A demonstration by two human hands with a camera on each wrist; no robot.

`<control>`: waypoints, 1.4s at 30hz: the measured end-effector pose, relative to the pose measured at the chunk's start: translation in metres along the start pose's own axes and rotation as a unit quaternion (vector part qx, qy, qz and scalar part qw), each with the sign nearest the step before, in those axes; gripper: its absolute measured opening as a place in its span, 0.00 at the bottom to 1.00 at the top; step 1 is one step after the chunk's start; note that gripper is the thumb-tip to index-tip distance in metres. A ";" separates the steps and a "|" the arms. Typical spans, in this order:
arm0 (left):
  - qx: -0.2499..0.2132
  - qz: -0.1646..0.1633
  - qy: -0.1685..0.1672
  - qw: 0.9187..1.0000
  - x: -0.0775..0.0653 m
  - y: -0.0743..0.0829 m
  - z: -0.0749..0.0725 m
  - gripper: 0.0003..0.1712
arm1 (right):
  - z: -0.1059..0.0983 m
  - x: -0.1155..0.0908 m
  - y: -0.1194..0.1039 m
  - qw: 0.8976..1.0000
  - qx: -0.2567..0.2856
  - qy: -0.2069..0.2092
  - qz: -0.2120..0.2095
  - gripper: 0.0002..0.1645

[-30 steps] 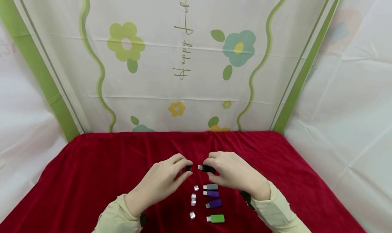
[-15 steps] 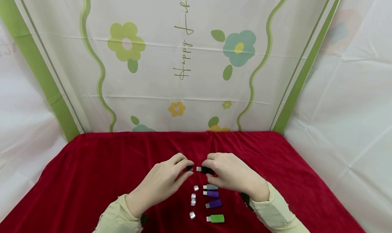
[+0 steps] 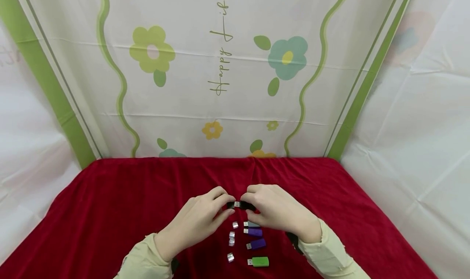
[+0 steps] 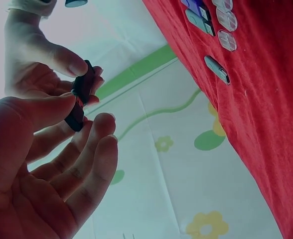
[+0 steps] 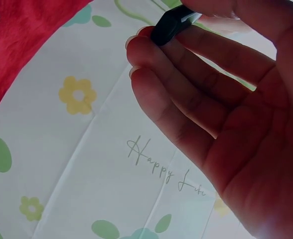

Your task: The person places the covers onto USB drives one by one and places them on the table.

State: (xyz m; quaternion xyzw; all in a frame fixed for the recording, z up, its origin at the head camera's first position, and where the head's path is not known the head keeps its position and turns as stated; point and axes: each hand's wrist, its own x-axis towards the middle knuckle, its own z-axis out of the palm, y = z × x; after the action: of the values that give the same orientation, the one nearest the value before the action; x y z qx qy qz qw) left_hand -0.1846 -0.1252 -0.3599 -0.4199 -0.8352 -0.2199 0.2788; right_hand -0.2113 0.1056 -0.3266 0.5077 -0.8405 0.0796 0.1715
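Observation:
Over the red cloth my left hand (image 3: 200, 215) pinches a small black cap (image 3: 230, 204) between thumb and fingers. Facing it, my right hand (image 3: 279, 209) pinches a black USB stick (image 3: 248, 206) by its body, its metal plug pointing left. The plug's tip meets the cap's mouth, with part of the metal still showing in the head view. From the left wrist, the cap (image 4: 75, 119) and the stick (image 4: 86, 79) stand end to end. In the right wrist view, fingers hide most of the stick (image 5: 170, 26).
Nearer the person lie a grey USB stick (image 3: 252, 224), two purple sticks (image 3: 256, 244) and a green one (image 3: 260, 262), plugs leftward. Several clear caps (image 3: 230, 257) form a column left of them. Another grey-green stick (image 4: 217, 69) shows on the cloth. A printed curtain (image 3: 235, 87) hangs behind.
The hands have come together: the left moved slightly right with the cap, the right slightly left with the black USB stick. The gap between plug and cap has closed.

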 end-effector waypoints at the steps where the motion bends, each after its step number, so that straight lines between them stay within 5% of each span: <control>1: 0.000 -0.001 -0.001 1.000 0.000 0.000 0.000 0.11 | 0.000 0.000 0.000 1.000 -0.001 0.001 -0.001 0.11; 42: 0.031 -0.011 -0.001 0.999 0.000 0.000 0.006 0.10 | -0.001 0.001 -0.009 0.997 -0.046 0.046 -0.043 0.08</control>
State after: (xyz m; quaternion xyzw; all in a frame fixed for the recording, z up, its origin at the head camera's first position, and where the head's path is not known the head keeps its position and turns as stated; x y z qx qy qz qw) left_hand -0.1857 -0.1219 -0.3642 -0.4017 -0.8465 -0.1971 0.2886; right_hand -0.2039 0.1004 -0.3257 0.5307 -0.8118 0.0568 0.2369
